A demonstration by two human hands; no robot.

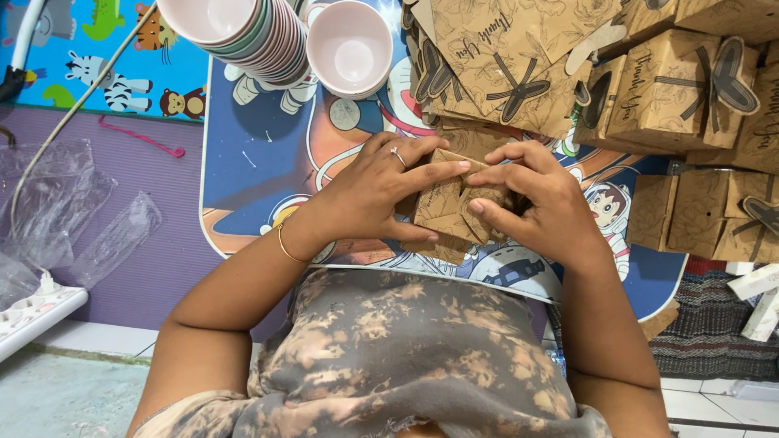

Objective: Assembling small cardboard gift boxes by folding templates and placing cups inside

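A small brown cardboard gift box with a printed leaf pattern sits between both my hands over a low table with a cartoon top. My left hand, with a ring and a thin bracelet, grips the box's left side, index finger laid along its top edge. My right hand holds the right side, fingertips pressing the top flaps where they meet. Much of the box is hidden by my fingers.
Several folded brown gift boxes with dark bow tabs are piled at the table's back right. A stack of pink bowls and a single pink bowl stand at the back. Clear plastic bags and a white power strip lie on the floor at left.
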